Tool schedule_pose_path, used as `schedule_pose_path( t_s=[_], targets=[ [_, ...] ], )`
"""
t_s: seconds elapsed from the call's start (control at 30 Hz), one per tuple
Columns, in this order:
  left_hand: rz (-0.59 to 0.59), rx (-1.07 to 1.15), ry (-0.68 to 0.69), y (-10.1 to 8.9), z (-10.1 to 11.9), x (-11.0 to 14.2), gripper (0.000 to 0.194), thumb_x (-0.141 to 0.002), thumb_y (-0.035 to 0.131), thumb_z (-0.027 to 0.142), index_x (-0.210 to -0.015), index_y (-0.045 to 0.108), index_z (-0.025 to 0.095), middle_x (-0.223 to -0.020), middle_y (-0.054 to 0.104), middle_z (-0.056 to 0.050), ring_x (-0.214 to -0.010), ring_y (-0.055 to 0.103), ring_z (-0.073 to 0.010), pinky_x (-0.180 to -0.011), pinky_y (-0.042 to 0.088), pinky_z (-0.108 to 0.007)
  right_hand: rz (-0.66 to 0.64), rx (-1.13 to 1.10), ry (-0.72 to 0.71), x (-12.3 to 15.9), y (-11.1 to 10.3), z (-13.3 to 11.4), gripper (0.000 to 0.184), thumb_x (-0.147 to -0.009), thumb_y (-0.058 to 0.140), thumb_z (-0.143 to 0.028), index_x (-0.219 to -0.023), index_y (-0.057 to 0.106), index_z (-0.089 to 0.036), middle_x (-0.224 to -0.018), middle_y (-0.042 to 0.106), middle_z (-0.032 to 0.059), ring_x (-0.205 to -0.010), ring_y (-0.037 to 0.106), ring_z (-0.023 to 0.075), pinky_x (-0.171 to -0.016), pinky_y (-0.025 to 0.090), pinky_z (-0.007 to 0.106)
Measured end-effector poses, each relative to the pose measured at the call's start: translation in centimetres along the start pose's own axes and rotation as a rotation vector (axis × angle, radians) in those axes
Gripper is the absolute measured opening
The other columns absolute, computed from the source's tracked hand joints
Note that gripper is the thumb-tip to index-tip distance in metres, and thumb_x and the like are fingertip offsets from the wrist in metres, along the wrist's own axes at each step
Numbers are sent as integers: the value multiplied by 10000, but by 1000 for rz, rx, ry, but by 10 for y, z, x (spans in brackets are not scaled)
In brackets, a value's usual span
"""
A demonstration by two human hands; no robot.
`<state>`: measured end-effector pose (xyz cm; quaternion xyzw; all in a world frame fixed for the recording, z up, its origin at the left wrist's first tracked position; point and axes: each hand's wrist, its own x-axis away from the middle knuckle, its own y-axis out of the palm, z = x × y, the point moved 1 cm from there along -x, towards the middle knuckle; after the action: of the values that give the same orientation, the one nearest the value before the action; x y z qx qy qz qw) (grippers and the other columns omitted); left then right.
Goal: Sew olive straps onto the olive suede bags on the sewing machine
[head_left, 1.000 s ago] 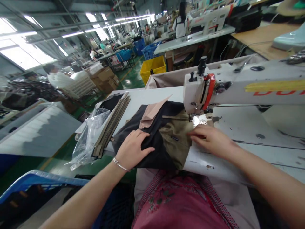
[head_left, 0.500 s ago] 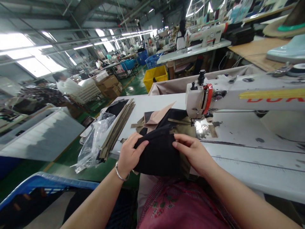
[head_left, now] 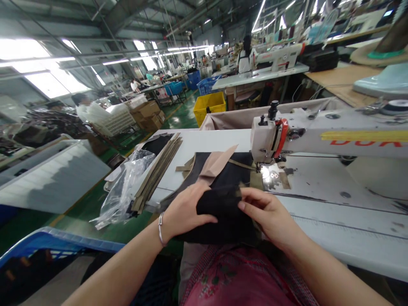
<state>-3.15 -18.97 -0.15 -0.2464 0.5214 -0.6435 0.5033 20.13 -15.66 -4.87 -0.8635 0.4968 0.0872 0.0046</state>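
A black fabric piece point(head_left: 219, 221) hangs over the near edge of the table, between my two hands. My left hand point(head_left: 188, 210) is closed on its left part, thumb on top and the other fingers mostly hidden. At its upper right corner, my right hand point(head_left: 264, 208) pinches the edge between thumb and fingers. Just beyond lie more dark cloth, a beige fabric piece point(head_left: 216, 165) with a pointed end, and an olive strip point(head_left: 240, 164) that runs toward the needle area of the sewing machine point(head_left: 267, 140).
A bundle of olive strips point(head_left: 159, 172) lies left on the white table point(head_left: 219, 138), beside a clear plastic bag point(head_left: 123, 182). At lower left is a blue basket point(head_left: 79, 240) with dark pieces. A yellow crate point(head_left: 208, 104) stands beyond the table.
My left hand has moved right along the black fabric, which is now more folded at the top. My right hand has shifted slightly right and nearer, still pinching the corner.
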Motion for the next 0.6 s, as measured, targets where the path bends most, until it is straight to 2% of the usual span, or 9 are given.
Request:
schedule_pose_path(
  t_s=[0.1,0.17,0.23,0.3,0.37,0.43,0.5,0.57,0.6],
  targets=[
    [-279,-66,0,-31,-28,-38,125,-851,628,341,-878,681,232,-809,695,19,-759,643,-159,-676,443,-237,-59,438,-189,-6,-25,1,290,-911,508,-276,-1159,659,-283,-1022,685,47,-952,630,197,-851,522,387],
    [-317,-134,-75,-67,-57,-78,178,-844,622,374,-834,704,217,-746,687,28,-722,630,-152,-654,408,-221,-23,649,-294,-11,-51,13,325,-915,472,-243,-1192,637,-290,-1081,670,58,-1001,620,210,-881,515,414],
    [-161,-259,-208,-108,-83,-127,240,-837,617,406,-863,713,188,-721,678,14,-715,615,-163,-655,385,-229,119,760,-310,-16,-77,31,325,-910,470,-240,-1190,626,-292,-1115,658,67,-1024,619,232,-878,523,448],
    [177,-410,-347,-146,-97,-176,274,-836,622,401,-858,697,138,-783,684,-36,-791,609,-194,-705,384,-255,242,817,-305,-20,-96,49,301,-899,475,-239,-1148,632,-298,-1118,651,67,-1018,624,250,-860,537,479],
    [484,-447,-365,-171,-95,-220,282,-885,576,372,-916,662,106,-921,685,-76,-920,591,-207,-793,387,-275,256,845,-317,-23,-105,62,278,-882,490,-228,-1096,645,-312,-1087,656,55,-1017,629,263,-875,534,510],
    [699,-402,-284,-183,-82,-252,246,-929,533,330,-988,614,104,-1022,661,-60,-1045,551,-189,-890,366,-270,218,860,-329,-25,-105,68,275,-870,497,-217,-1067,654,-328,-1068,660,42,-1014,634,263,-887,534,516],
    [816,-353,-176,-181,-66,-268,189,-937,526,257,-1061,572,121,-1095,632,-24,-1138,504,-172,-968,340,-269,193,870,-329,-26,-103,70,270,-871,491,-212,-1045,657,-334,-1064,662,33,-1000,641,256,-871,547,502],
    [785,-370,-39,-160,-54,-264,259,-931,497,167,-1187,523,132,-1226,581,-34,-1230,444,-197,-1037,328,-329,177,876,-321,-26,-101,71,252,-875,481,-213,-1014,659,-327,-1047,665,32,-980,646,253,-849,556,497],
    [712,-402,54,-142,-51,-256,333,-930,473,139,-1262,487,139,-1305,541,-52,-1273,410,-217,-1068,321,-374,172,878,-316,-26,-101,71,245,-878,478,-216,-1008,657,-322,-1044,665,34,-978,645,253,-844,557,497]
  ],
)
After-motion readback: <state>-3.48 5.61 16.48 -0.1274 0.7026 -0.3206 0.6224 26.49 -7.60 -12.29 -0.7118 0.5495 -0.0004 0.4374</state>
